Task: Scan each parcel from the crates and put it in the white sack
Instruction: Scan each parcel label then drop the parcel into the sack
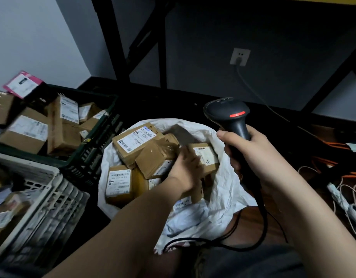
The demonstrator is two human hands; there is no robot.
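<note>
Several brown parcels already sit in the white sack (223, 189), at least six or seven visible, labels facing various ways, so a good part of the job looks done. Plenty left though: the dark green crate (96, 143) at far left holds a heap of boxes, and the white crate (52, 189) at near left has a few more, partly hidden by its wall. Judging from that, roughly midway, maybe less.

Left hand (186, 167) reaches down into the sack mouth, fingers spread and laid over a small labelled parcel (205, 155) on the right side of the pile. Hand touches its near-left edge; motion blur means I cannot tell whether it grips the box or just rests on it after letting go. That parcel lies on top of the others, just beside a tilted plain box (153, 157) to its left.

Right hand (251, 151) is curled tight round the handle of the black barcode scanner (229, 115), held upright above the sack's right rim, red light lit, head aimed away toward the far side. Its cable (261, 223) loops down near the person's lap.

Likely next: left hand goes back to a crate for another box.
</note>
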